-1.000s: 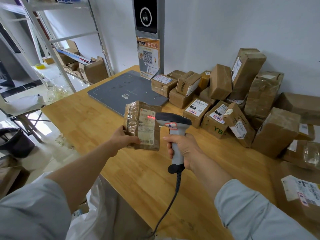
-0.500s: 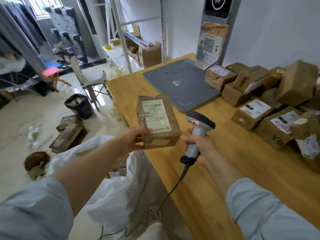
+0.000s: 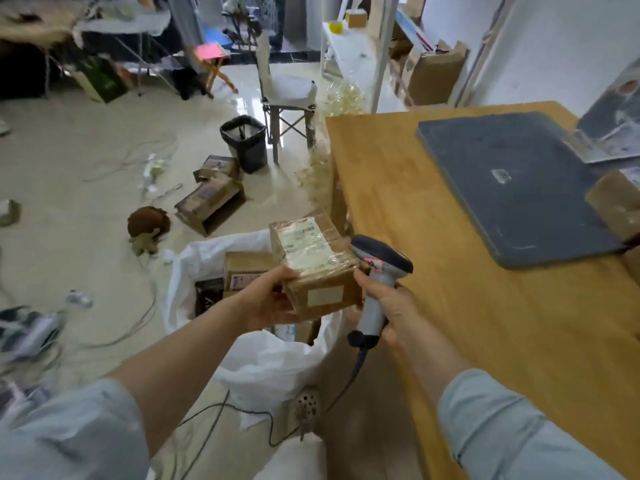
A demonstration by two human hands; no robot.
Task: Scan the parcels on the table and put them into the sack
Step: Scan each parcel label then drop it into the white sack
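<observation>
Parcel is in my left hand, held off the left edge of the bench and above the open mouth of the white sack, which stands on the floor against the bench's side. My left hand grips the parcel's near left corner. My right hand is curled round the grip of the one scanner, whose head is just beside the parcel's right edge, with its cable hanging toward the floor. Under the parcel the way into the sack is open, and the bench edge lies close on the right. The parcel is a brown cardboard box under glossy clear tape, with a white printed label on top and a small blank white sticker on the side facing me. Inside the sack I count at least two parcels, one brown and one dark. Two cardboard boxes lie on the floor beyond, near one black bin. One grey mat lies on the bench.
</observation>
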